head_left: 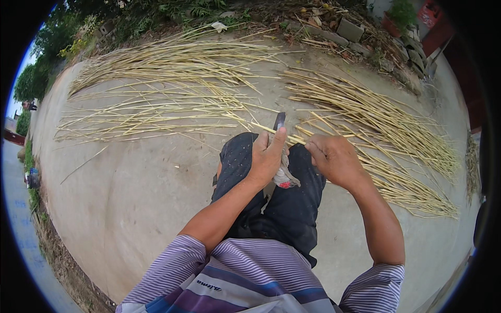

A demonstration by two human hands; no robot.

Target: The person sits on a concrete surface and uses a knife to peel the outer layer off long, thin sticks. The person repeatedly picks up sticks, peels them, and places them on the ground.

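The left hand (267,159) grips the knife (281,120), its blade beyond the thumb and cloth (285,176) below the fingers; the right hand (334,157) is closed on the stalk (264,128), which runs leftward past the left thumb. Best to steady the blade, draw the stalk evenly, and keep that thumb off the edge.

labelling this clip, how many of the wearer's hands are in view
2: the left hand, at the dark blade, and the right hand, curled at the pale stalk. Both show plainly, though parts of each are hidden.
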